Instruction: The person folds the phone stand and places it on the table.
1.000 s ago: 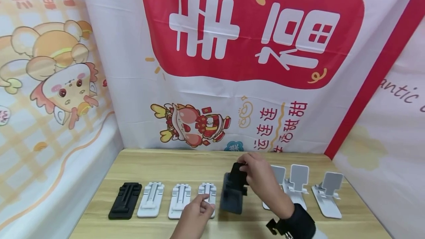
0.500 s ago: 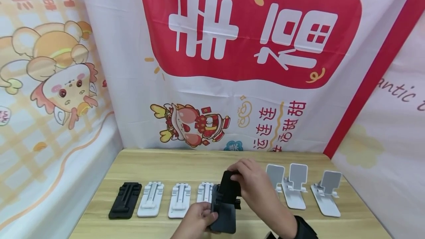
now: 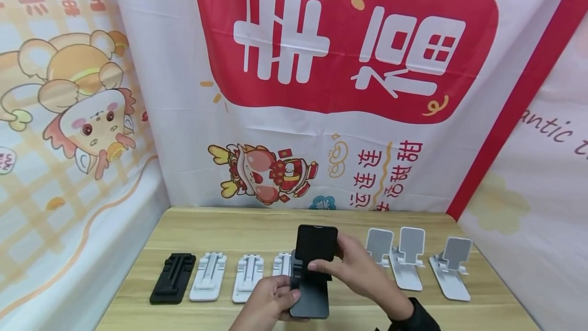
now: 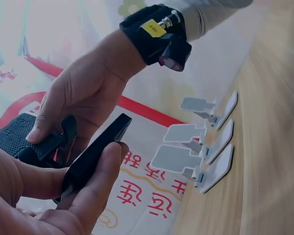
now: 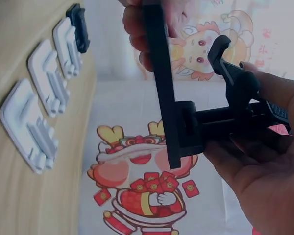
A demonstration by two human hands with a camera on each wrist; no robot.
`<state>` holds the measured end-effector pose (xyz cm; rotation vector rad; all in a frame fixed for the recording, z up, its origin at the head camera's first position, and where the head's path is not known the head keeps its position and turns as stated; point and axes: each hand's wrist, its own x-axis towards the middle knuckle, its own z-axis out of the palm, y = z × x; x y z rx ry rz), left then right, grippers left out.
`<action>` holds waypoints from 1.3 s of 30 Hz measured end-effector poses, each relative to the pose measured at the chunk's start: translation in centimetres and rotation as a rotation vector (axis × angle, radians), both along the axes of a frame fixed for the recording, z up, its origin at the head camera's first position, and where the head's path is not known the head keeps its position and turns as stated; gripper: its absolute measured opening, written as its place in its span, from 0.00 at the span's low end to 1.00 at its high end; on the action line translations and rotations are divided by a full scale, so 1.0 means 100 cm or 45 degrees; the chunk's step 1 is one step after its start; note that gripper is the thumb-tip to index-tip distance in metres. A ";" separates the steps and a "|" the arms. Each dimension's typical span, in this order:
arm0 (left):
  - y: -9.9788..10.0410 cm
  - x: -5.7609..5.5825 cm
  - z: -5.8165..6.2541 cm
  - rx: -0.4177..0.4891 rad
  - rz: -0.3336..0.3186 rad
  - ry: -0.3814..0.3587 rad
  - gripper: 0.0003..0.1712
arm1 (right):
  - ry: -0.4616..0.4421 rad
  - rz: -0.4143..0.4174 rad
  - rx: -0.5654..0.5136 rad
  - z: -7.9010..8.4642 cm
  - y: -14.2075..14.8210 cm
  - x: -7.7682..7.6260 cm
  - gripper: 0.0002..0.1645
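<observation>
Holding black stand (image 3: 307,284) at 6 o'clock, head view: pinching base (image 3: 313,301) firmly w/ L hand (image 3: 270,296), gripping plate (image 3: 317,242) w/ R hand (image 3: 360,267), prob. steadying one to angle other. Seeing folded stands (image 3: 208,276) at 9 o'clock from it, opened white ones (image 3: 412,244) at 3. Can't see lower part of nearest folded stand (image 3: 281,264), blocked by L hand.

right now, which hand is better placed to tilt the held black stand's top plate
The right hand, I'd judge: its thumb lies across the top plate, while the left hand grips the base.
</observation>
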<state>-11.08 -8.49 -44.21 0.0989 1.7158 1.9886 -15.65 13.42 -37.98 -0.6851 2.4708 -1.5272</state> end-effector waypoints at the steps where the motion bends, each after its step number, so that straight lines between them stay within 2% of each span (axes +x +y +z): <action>1: 0.000 0.001 0.001 0.003 0.002 0.000 0.25 | 0.026 -0.006 0.004 -0.001 0.000 0.000 0.34; 4: 0.001 0.003 0.002 -0.006 0.005 0.010 0.24 | 0.139 -0.046 0.006 -0.005 -0.002 0.001 0.29; 9: 0.005 0.008 0.001 0.122 -0.016 0.001 0.23 | 0.392 -0.164 0.016 -0.011 -0.008 -0.001 0.20; 12: 0.006 0.009 0.001 0.167 -0.024 0.000 0.24 | 0.427 -0.199 0.031 -0.011 -0.010 0.000 0.20; 15: 0.005 0.007 -0.001 0.129 -0.008 0.012 0.23 | 0.430 -0.216 0.069 -0.010 -0.011 0.001 0.24; 17: 0.004 0.006 -0.002 0.091 0.013 0.010 0.23 | 0.493 -0.253 0.100 -0.007 -0.011 0.003 0.27; 20: 0.001 0.002 -0.004 -0.003 0.049 0.029 0.23 | 0.698 -0.314 0.118 -0.001 -0.011 0.007 0.30; 23: -0.002 0.000 -0.006 -0.086 0.074 0.042 0.23 | 0.972 -0.320 0.167 0.004 -0.012 0.013 0.27; 25: -0.003 -0.001 -0.007 -0.119 0.087 0.046 0.24 | 1.100 -0.310 0.216 0.008 -0.014 0.016 0.24; 27: -0.004 -0.002 -0.006 -0.122 0.093 0.038 0.24 | 1.172 -0.315 0.274 0.010 -0.017 0.019 0.24; 31: -0.003 -0.002 -0.006 -0.114 0.108 0.020 0.24 | 1.225 -0.366 0.329 0.012 -0.021 0.023 0.24; 36: -0.005 -0.001 -0.005 -0.115 0.127 0.043 0.24 | 1.401 -0.370 0.275 0.005 -0.027 0.027 0.19; 38: -0.008 -0.001 -0.001 -0.108 0.133 0.041 0.24 | 1.533 -0.312 0.199 -0.003 -0.032 0.028 0.14; 39: -0.010 -0.001 0.000 -0.125 0.142 0.082 0.24 | 1.593 -0.268 0.172 -0.009 -0.035 0.029 0.10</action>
